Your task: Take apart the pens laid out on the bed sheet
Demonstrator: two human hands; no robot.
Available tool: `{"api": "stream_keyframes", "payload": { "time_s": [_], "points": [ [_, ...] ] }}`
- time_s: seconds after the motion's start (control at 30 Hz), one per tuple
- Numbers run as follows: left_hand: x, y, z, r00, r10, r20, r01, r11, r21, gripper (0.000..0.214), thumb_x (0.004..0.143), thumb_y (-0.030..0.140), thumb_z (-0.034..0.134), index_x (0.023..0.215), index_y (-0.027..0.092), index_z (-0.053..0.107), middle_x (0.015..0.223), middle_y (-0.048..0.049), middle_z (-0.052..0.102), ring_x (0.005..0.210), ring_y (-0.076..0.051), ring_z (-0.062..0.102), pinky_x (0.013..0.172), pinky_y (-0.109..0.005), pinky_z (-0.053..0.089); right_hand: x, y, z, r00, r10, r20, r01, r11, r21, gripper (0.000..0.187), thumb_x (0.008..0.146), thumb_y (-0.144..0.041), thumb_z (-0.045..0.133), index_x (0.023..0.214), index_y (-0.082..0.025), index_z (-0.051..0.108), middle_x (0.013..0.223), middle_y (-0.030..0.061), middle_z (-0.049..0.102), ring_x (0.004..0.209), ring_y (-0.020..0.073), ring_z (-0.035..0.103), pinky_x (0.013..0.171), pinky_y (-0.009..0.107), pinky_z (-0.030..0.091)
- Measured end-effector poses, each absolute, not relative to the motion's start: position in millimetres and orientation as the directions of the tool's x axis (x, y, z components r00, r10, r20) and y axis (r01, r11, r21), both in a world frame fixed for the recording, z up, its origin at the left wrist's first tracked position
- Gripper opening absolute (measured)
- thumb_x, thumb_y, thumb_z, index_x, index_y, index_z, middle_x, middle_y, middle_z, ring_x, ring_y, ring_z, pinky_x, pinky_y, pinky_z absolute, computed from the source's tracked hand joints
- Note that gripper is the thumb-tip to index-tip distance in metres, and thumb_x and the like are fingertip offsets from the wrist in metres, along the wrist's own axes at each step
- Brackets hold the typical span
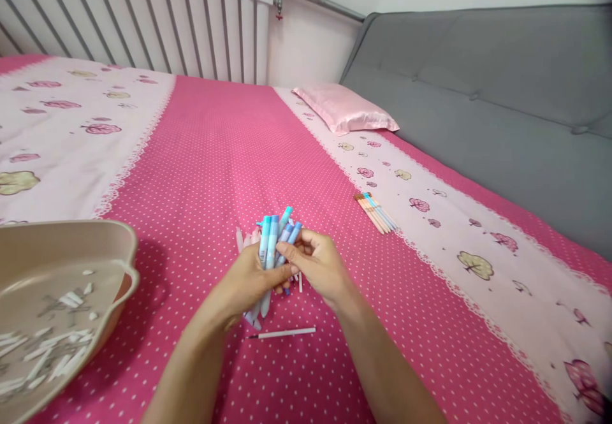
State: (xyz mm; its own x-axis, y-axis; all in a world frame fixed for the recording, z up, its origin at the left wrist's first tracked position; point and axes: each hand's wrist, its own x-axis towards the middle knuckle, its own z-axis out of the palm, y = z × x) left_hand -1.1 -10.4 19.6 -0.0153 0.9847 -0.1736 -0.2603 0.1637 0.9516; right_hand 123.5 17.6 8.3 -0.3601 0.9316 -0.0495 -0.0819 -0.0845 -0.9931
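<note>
Several pens with blue and turquoise ends (269, 239) stand bunched upright between my two hands. My left hand (253, 274) is closed around the lower part of the bunch, thumb across the front. From the right, my right hand (313, 258) grips pens at the bunch's right side, with its thumb and fingers on them. Behind my left hand, pale pink pens (248, 239) lie on the bedspread, partly hidden. Just below my hands lies a thin white pen refill (284, 333) with a dark tip. Short white pieces show under my right hand, mostly covered.
A beige basin (115, 239) with small white pieces (62, 347) inside stands at the left. A bundle of peach and blue pens (375, 212) lies to the right. Farther off are a pink pillow (347, 108), a grey headboard (478, 92) and a radiator (191, 22).
</note>
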Motion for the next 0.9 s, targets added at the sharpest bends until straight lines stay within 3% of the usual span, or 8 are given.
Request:
{"api": "stream_keyframes", "payload": {
  "time_s": [0.1, 0.17, 0.3, 0.43, 0.53, 0.6, 0.77, 0.9],
  "points": [
    [-5, -9, 18, 0.164, 0.970, -0.179, -0.226, 0.213, 0.951, 0.014, 0.063, 0.023, 0.075, 0.069, 0.013, 0.068, 0.062, -0.0057, 0.065, 0.056, -0.014, 0.061, 0.055, -0.024, 0.051, 131, 22, 11, -0.266, 0.960, -0.086, -0.135, -0.125, -0.983, 0.028, 0.066, -0.039, 0.073, 0.076, -0.014, 0.063, 0.060, -0.0018, 0.059, 0.049, 0.0067, 0.052, 0.048, 0.019, 0.043],
    [-10, -7, 16, 0.140, 0.972, -0.188, -0.286, 0.222, 0.932, 0.018, 0.065, 0.026, 0.075, 0.074, 0.013, 0.068, 0.069, -0.0070, 0.067, 0.061, -0.014, 0.063, 0.062, -0.025, 0.054, 137, 26, 13, -0.185, 0.976, -0.112, -0.151, -0.141, -0.978, 0.029, 0.065, -0.038, 0.074, 0.075, -0.013, 0.063, 0.056, -0.0031, 0.057, 0.046, 0.0049, 0.050, 0.045, 0.017, 0.040],
    [-18, -4, 15, 0.115, 0.958, -0.264, -0.311, 0.287, 0.906, 0.019, 0.064, 0.023, 0.076, 0.074, 0.010, 0.066, 0.063, -0.0077, 0.066, 0.054, -0.014, 0.064, 0.049, -0.018, 0.051, 143, 29, 14, -0.136, 0.980, -0.143, -0.197, -0.168, -0.966, 0.033, 0.064, -0.040, 0.074, 0.074, -0.012, 0.061, 0.055, -0.0029, 0.058, 0.044, 0.0044, 0.051, 0.043, 0.016, 0.039],
    [-19, 0, 15, -0.085, 0.922, -0.379, -0.434, 0.308, 0.846, 0.006, 0.072, 0.007, 0.066, 0.075, 0.009, 0.063, 0.066, -0.0089, 0.067, 0.057, -0.015, 0.066, 0.052, -0.020, 0.055, 149, 32, 17, -0.026, 0.990, -0.135, -0.244, -0.137, -0.960, 0.033, 0.062, -0.041, 0.075, 0.069, -0.013, 0.059, 0.054, -0.0026, 0.059, 0.043, 0.0051, 0.052, 0.041, 0.016, 0.040],
    [-20, 4, 17, -0.289, 0.870, -0.400, -0.586, 0.169, 0.792, 0.010, 0.077, 0.002, 0.056, 0.072, 0.010, 0.059, 0.064, -0.0067, 0.065, 0.055, -0.011, 0.064, 0.053, -0.018, 0.054, 157, 35, 22, 0.038, 0.989, -0.143, -0.325, -0.123, -0.937, 0.032, 0.059, -0.036, 0.078, 0.072, -0.014, 0.059, 0.055, -0.0026, 0.061, 0.045, 0.0058, 0.055, 0.041, 0.014, 0.041],
    [-19, 6, 19, -0.308, 0.862, -0.403, -0.663, 0.109, 0.741, 0.013, 0.078, 0.001, 0.053, 0.070, 0.010, 0.057, 0.060, -0.0034, 0.061, 0.049, -0.008, 0.059, 0.049, -0.016, 0.052, 159, 35, 24, 0.009, 0.985, -0.174, -0.374, -0.158, -0.914, 0.030, 0.058, -0.031, 0.078, 0.074, -0.014, 0.059, 0.060, -0.0010, 0.064, 0.050, 0.0067, 0.059, 0.043, 0.013, 0.042],
    [-11, 4, 20, -0.123, 0.945, -0.301, -0.803, 0.083, 0.590, 0.007, 0.077, 0.005, 0.058, 0.074, 0.012, 0.058, 0.053, 0.0045, 0.047, 0.036, -0.002, 0.039, 0.032, -0.011, 0.034, 148, 29, 23, -0.218, 0.945, -0.245, -0.390, -0.314, -0.866, 0.024, 0.060, -0.023, 0.075, 0.072, -0.015, 0.056, 0.067, 0.0011, 0.067, 0.056, 0.0076, 0.060, 0.047, 0.014, 0.044],
    [-9, 2, 18, -0.066, 0.967, -0.247, -0.801, 0.097, 0.591, 0.012, 0.071, 0.012, 0.069, 0.066, 0.012, 0.058, 0.049, 0.0060, 0.044, 0.034, -0.001, 0.036, 0.031, -0.010, 0.032, 135, 20, 19, -0.461, 0.857, -0.230, -0.340, -0.410, -0.847, 0.022, 0.067, -0.024, 0.072, 0.076, -0.016, 0.053, 0.069, 0.0014, 0.066, 0.055, 0.0062, 0.056, 0.048, 0.015, 0.040]
  ]
}}
